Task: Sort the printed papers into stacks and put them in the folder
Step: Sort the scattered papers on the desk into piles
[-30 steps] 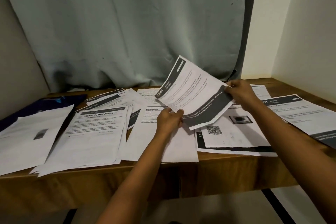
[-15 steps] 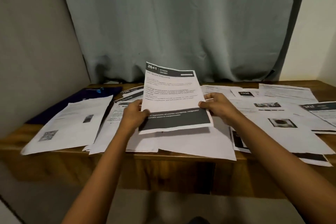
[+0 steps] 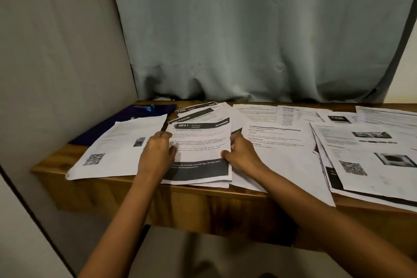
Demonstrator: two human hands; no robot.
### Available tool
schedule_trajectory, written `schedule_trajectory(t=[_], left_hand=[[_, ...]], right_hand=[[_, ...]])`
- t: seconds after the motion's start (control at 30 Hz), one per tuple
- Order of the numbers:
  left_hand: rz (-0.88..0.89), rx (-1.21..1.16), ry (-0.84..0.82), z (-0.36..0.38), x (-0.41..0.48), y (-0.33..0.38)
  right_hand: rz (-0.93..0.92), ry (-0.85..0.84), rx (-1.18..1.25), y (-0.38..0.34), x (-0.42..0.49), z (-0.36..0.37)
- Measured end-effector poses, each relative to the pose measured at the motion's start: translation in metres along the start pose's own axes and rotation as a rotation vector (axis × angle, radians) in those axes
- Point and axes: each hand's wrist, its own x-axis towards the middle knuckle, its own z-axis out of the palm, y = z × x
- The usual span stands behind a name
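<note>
A printed sheet headed 2641 (image 3: 200,149) with a dark band at its bottom lies on a stack near the table's front edge, left of centre. My left hand (image 3: 158,153) holds its left edge, thumb on top. My right hand (image 3: 239,156) grips its right edge with curled fingers. A dark blue folder (image 3: 117,124) lies at the far left, partly under a white sheet with a QR code (image 3: 119,149). More printed papers (image 3: 370,156) are spread over the right half of the table.
The wooden table (image 3: 221,205) stands against a grey-green curtain (image 3: 248,40), with a wall on the left. Sheets headed 1345 (image 3: 196,111) fan out behind the stack. Some papers overhang the front edge at the right.
The 2641 sheet was held up in the air and has come down flat onto the stack at the left. Both hands came down with it. The view shifted left.
</note>
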Motion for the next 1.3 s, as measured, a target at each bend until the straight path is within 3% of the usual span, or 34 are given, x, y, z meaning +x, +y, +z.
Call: schedule_trajectory(t=[0.2, 0.4, 0.67, 0.97, 1.3], left_hand=[[0.219, -0.054, -0.283, 0.017, 0.001, 0.010], [0.247, 0.000, -0.474, 0.040, 0.006, 0.020], [0.266, 0.099, -0.527, 0.059, 0.012, 0.017], [0.288, 0.110, -0.462, 0.067, 0.011, 0.011], [0.294, 0.087, -0.447, 0.073, 0.013, 0.008]], right_hand=[[-0.030, -0.064, -0.174, 0.000, 0.004, 0.003], [-0.036, -0.153, -0.183, 0.006, 0.019, -0.001], [0.039, 0.033, -0.299, 0.027, 0.109, -0.028], [0.151, -0.123, -0.549, 0.037, 0.173, -0.011], [0.249, -0.188, -0.615, 0.027, 0.199, -0.020]])
